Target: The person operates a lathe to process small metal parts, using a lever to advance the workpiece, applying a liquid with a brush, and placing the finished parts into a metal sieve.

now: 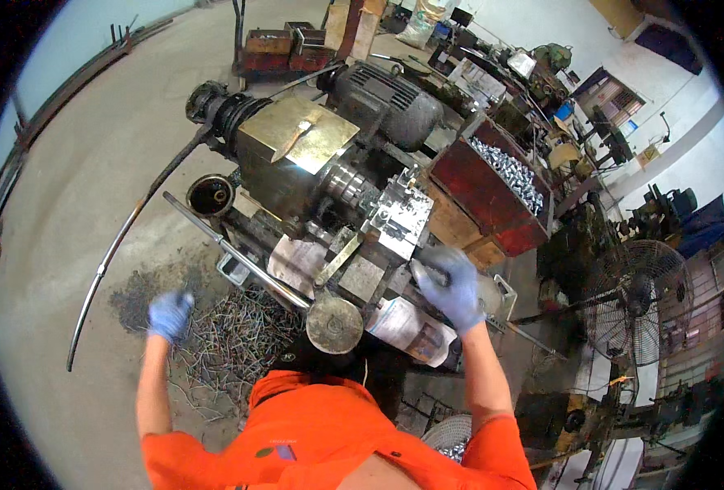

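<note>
My left hand (171,316), in a blue-grey glove, hangs over the floor beside a heap of metal shavings (235,347). Its fingers are curled in, and whatever may be inside them is hidden. At the near right of a small lathe (284,175), my right hand (449,286) wears the same kind of glove. It is closed beside the metal tool slide (398,219), with something dark at its fingers that I cannot make out. The spindle (347,184) faces the slide. Nearest my body sits a round metal disc (335,324), and a long bar (239,253) slants to its left.
A red crate (480,192) of shiny small metal parts stands right of the lathe. A brush (293,140) lies on the lathe's cover, near the motor (388,102). A curved rod (125,233) reaches out left. Far right stands a caged fan (638,294).
</note>
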